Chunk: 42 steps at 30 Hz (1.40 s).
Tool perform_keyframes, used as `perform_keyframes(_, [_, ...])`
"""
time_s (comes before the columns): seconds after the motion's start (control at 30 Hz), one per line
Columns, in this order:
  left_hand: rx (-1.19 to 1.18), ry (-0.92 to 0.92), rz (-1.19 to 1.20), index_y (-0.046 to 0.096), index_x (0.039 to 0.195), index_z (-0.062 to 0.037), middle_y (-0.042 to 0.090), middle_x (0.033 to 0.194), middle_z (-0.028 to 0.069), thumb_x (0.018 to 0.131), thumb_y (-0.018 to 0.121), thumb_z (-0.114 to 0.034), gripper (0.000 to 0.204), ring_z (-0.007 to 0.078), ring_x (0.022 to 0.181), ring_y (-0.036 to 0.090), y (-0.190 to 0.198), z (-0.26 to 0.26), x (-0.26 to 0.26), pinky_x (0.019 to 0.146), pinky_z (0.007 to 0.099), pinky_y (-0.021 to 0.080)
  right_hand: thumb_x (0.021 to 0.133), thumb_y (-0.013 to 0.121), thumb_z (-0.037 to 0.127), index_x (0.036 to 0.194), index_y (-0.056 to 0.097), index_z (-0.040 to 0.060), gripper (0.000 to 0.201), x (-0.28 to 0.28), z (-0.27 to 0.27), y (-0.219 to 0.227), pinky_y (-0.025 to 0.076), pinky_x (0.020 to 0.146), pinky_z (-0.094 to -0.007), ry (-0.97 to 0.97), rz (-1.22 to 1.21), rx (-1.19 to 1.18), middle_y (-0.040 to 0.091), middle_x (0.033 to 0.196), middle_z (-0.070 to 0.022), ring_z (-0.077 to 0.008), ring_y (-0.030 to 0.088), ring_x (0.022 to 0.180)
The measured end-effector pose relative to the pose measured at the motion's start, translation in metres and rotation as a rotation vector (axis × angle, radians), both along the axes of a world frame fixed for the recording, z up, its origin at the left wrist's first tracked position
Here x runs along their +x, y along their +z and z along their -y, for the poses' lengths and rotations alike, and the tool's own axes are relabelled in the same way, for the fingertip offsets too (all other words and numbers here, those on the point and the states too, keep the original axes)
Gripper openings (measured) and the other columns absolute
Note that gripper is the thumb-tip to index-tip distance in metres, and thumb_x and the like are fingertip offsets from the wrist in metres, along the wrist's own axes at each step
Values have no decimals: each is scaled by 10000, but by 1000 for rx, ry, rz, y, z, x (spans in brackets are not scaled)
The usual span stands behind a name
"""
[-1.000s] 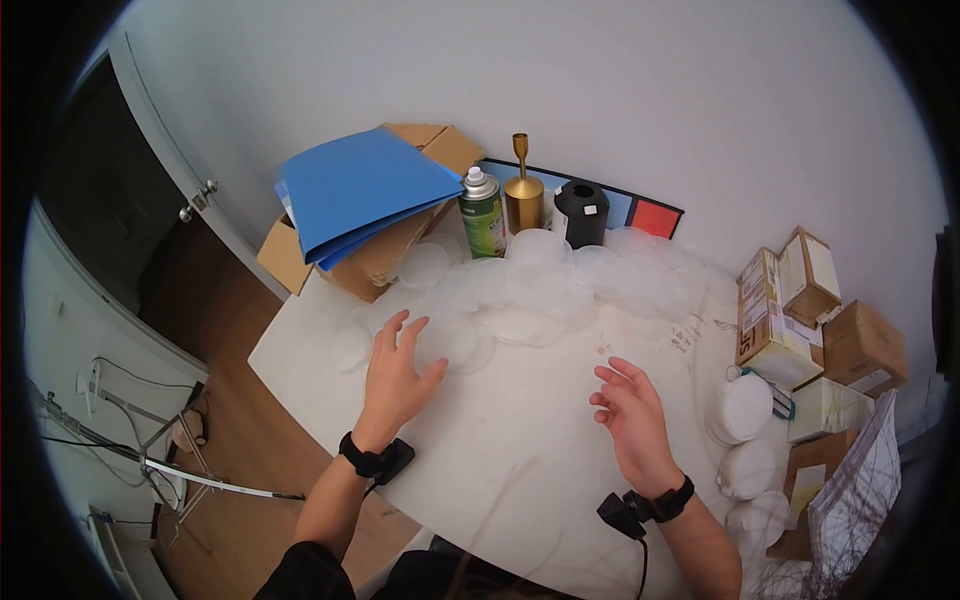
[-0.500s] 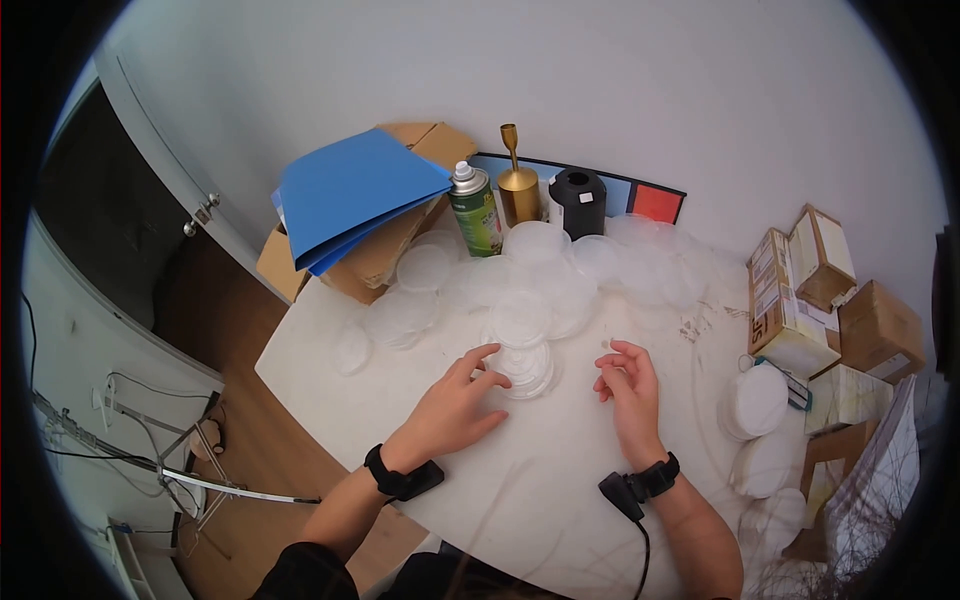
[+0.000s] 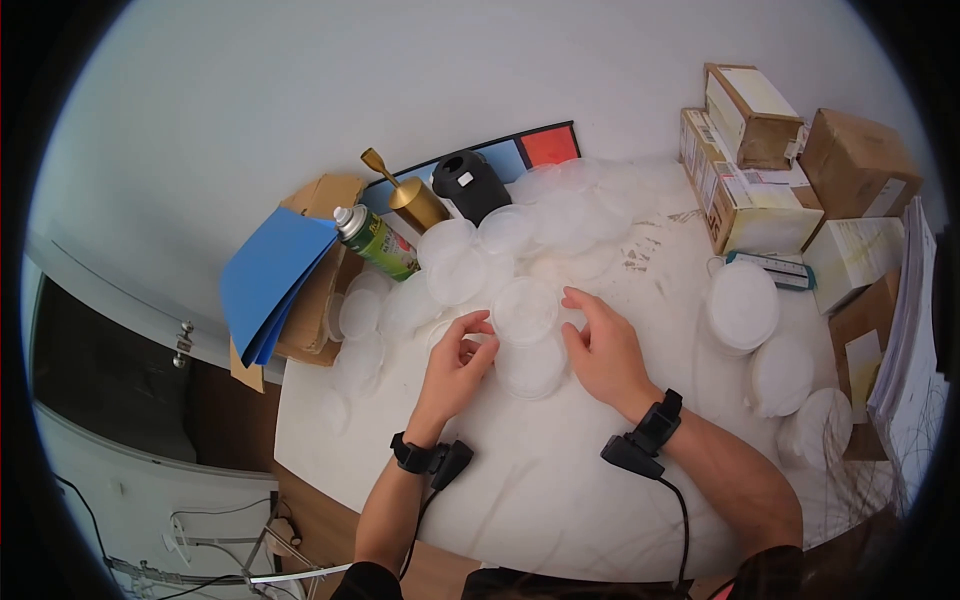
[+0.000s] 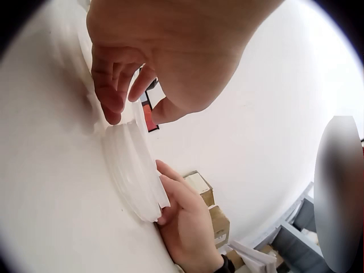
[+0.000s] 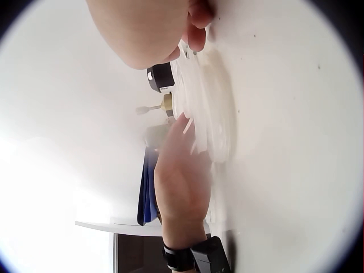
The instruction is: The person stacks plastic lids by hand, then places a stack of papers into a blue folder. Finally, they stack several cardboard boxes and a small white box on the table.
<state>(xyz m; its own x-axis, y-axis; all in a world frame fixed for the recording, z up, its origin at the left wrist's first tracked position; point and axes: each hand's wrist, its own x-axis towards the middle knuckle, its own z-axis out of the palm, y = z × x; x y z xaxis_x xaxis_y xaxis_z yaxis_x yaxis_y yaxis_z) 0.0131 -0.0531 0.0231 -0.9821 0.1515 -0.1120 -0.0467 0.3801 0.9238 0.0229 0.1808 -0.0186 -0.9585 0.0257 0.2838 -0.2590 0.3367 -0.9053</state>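
A small stack of translucent round plastic lids [image 3: 532, 370] lies in front of me, its upper lid [image 3: 525, 310] shifted toward the back. My left hand [image 3: 455, 365] is at the stack's left side, fingers loosely bent with the tips right at the rim. On the other side my right hand [image 3: 607, 355] has its fingertips and thumb close against the right rim. In the left wrist view the layered edges of the lids [image 4: 133, 176] show between both hands. The right wrist view shows the stack [image 5: 219, 108] low on the table, partly covered by my hands.
More lids [image 3: 560, 220] spread across the back. Behind them stand a spray can [image 3: 378, 243], a brass candlestick-like piece [image 3: 415, 203] and a black container [image 3: 470, 187]. Blue folders [image 3: 270, 280] lie on a carton at left. Boxes [image 3: 765, 205] and white round stacks [image 3: 743, 305] line the right.
My left hand has moved right from the loose lids, and a small stack now lies between my hands. The right hand has come in to its right rim. The head view has turned rightward.
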Motion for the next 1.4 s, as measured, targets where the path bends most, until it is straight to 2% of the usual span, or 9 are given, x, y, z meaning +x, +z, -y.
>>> perform_keyframes(0.13, [155, -22, 4, 474, 1505, -33, 625, 1212, 34, 996, 651, -60, 540, 63, 876, 622, -6, -5, 2, 724, 230, 505, 927, 675, 90, 1340, 605, 3, 428, 4, 0, 10, 546, 683, -376, 45, 52, 5, 752, 1097, -142, -247, 685, 697])
perform_keyframes(0.33, [355, 14, -75, 461, 1500, -4, 658, 1103, 29, 986, 642, -23, 545, 67, 867, 620, -14, -3, 13, 706, 234, 502, 895, 729, 110, 1394, 560, 26, 533, 6, -2, 20, 519, 616, -340, 161, 35, -87, 747, 1086, -105, -188, 646, 649])
perform_keyframes(0.43, [458, 91, -30, 510, 1426, 10, 698, 1172, 74, 958, 636, -35, 487, 83, 892, 655, -22, 6, 10, 661, 205, 482, 886, 730, 97, 1411, 539, 33, 562, 4, -1, 17, 513, 615, -338, 170, -8, 17, 721, 1098, -90, -188, 604, 638])
perform_keyframes(0.63, [684, 3, -10, 581, 1304, 15, 713, 1125, 151, 947, 647, -135, 393, 236, 924, 715, -32, 22, 7, 724, 337, 549, 882, 708, 37, 1360, 568, 13, 499, 1, 4, 10, 508, 621, -333, 64, 7, 63, 681, 1103, -97, -186, 583, 632])
perform_keyframes(0.83, [849, -85, 90, 517, 1378, 46, 668, 1246, 225, 819, 513, -32, 565, 396, 1085, 714, -27, 28, 8, 876, 451, 594, 902, 662, -21, 1263, 600, -2, 367, -1, 2, 6, 516, 623, -328, 72, 88, -20, 670, 1041, -95, -188, 609, 632])
perform_keyframes(0.93, [757, -83, 197, 461, 1460, 29, 569, 1438, 265, 770, 535, -81, 702, 393, 1073, 711, -15, 17, 11, 896, 434, 591, 915, 662, -8, 1235, 612, -12, 323, -3, 3, -1, 511, 609, -323, 48, 79, -48, 668, 1010, -93, -178, 630, 649])
perform_keyframes(1.03, [803, -104, 174, 362, 1567, -33, 432, 1582, 267, 773, 534, -96, 815, 408, 1191, 664, -6, 13, 10, 963, 444, 576, 924, 662, 2, 1217, 621, -19, 296, -3, 3, 1, 507, 600, -315, -4, 4, -33, 671, 965, -92, -175, 641, 651])
perform_keyframes(1.23, [1090, -227, 224, 159, 1676, -202, 295, 1669, 241, 829, 594, -218, 953, 432, 1428, 469, -15, 23, 4, 1118, 532, 466, 932, 661, 37, 1199, 631, -24, 276, -2, -3, 9, 515, 613, -344, 48, 71, 74, 689, 849, -96, -203, 642, 631])
perform_keyframes(1.4, [1195, -245, 236, 178, 1670, -255, 219, 1693, 247, 986, 479, -611, 828, 473, 1466, 399, -13, 19, 4, 1142, 554, 446, 945, 652, 51, 1200, 635, -29, 267, -5, -5, 4, 514, 630, -354, 53, 76, 63, 693, 835, -97, -211, 643, 641])
